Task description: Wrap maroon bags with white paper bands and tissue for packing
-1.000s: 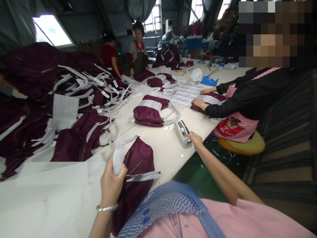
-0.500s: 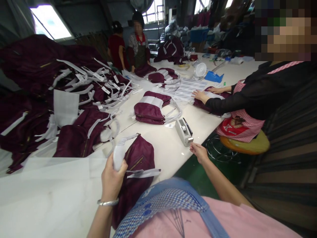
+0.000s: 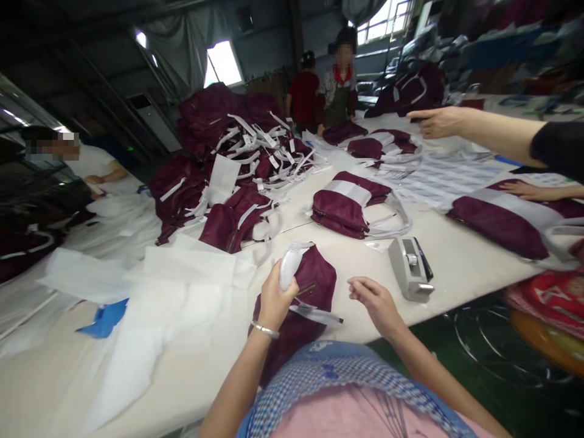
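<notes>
A maroon handbag (image 3: 319,274) lies on the table in front of me, partly over its near edge. My left hand (image 3: 274,298) is closed round the bag's strap (image 3: 289,267), which is wrapped in white padding. A loose white-wrapped strip (image 3: 317,314) lies across the bag. To the right of the bag, my right hand (image 3: 371,301) hangs in the air with thumb and fingertips pinched together; anything between them is too small to make out. Just beyond that hand stands a grey tape dispenser (image 3: 405,274).
Another maroon bag (image 3: 340,210) with white wrapping sits farther back. A large heap of maroon bags (image 3: 219,115) rises behind. Thin white sheets (image 3: 182,286) cover the left. At the right, a co-worker's arm (image 3: 493,131) stretches over a wrapped bag (image 3: 497,219). Other people stand farther off.
My view has swung left. My right hand has come away from the tape dispenser, leftward toward the bag. My left hand keeps its hold. The co-worker has raised one arm, pointing across the table.
</notes>
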`<state>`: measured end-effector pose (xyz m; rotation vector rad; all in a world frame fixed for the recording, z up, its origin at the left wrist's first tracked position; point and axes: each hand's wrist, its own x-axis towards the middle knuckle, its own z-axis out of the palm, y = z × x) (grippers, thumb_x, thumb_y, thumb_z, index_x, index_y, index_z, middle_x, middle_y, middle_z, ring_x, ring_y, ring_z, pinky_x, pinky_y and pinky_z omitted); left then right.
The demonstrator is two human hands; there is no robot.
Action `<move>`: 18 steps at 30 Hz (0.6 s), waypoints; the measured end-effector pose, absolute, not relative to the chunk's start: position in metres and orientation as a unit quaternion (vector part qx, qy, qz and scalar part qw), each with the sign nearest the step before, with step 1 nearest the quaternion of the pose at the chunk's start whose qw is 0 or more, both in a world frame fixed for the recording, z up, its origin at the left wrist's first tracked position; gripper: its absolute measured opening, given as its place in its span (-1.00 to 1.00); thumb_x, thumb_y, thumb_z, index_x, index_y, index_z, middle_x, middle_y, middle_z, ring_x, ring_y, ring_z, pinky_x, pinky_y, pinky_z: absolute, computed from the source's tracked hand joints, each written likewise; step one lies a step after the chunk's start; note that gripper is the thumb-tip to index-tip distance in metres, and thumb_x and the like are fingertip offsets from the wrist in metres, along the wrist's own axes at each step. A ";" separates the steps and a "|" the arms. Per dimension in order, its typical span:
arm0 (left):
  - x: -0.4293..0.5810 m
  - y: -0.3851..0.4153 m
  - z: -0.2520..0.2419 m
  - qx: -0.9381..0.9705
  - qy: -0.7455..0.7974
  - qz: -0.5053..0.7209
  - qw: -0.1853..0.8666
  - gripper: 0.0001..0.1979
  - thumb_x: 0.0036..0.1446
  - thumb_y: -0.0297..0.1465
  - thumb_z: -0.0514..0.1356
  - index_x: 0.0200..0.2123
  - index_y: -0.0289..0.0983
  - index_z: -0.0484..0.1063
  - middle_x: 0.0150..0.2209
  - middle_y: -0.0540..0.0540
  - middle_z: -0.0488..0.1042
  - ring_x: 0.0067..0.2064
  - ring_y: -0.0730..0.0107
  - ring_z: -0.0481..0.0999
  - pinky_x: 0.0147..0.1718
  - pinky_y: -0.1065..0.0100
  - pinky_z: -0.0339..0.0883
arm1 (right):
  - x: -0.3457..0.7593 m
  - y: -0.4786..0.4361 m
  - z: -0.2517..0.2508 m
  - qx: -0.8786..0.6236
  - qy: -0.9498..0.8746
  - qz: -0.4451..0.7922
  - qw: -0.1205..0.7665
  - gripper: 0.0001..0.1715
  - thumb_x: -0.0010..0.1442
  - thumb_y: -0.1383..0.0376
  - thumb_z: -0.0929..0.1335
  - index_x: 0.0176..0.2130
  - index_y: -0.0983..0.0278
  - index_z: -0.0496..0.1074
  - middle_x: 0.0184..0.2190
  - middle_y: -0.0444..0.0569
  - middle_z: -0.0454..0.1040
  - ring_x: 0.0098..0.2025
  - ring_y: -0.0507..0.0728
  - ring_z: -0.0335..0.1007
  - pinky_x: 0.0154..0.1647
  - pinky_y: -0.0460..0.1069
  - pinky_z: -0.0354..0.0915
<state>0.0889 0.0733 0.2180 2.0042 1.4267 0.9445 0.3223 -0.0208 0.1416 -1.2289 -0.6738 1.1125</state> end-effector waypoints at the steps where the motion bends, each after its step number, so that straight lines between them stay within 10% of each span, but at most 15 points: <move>1: 0.089 0.073 0.218 0.738 0.522 0.347 0.250 -0.49 0.10 -0.42 0.15 0.15 -0.28 0.29 0.00 -0.15 0.48 0.00 0.20 0.49 0.04 0.25 0.32 | 0.301 -0.008 0.166 -0.501 -0.357 0.500 0.610 -0.63 0.09 0.07 0.45 -0.23 0.30 0.55 -0.39 -0.05 0.53 -0.36 0.05 0.42 -0.23 -0.03 0.39; 18: 0.081 0.064 0.232 0.729 0.491 0.357 0.317 -0.47 0.08 -0.46 0.15 0.17 -0.26 0.28 0.02 -0.12 0.49 -0.03 0.25 0.51 -0.04 0.31 0.39 | 0.244 0.069 0.206 -0.483 -0.555 0.487 0.471 -0.70 0.18 0.12 0.35 -0.38 0.28 0.53 -0.47 -0.09 0.52 -0.43 0.06 0.42 -0.34 -0.06 0.31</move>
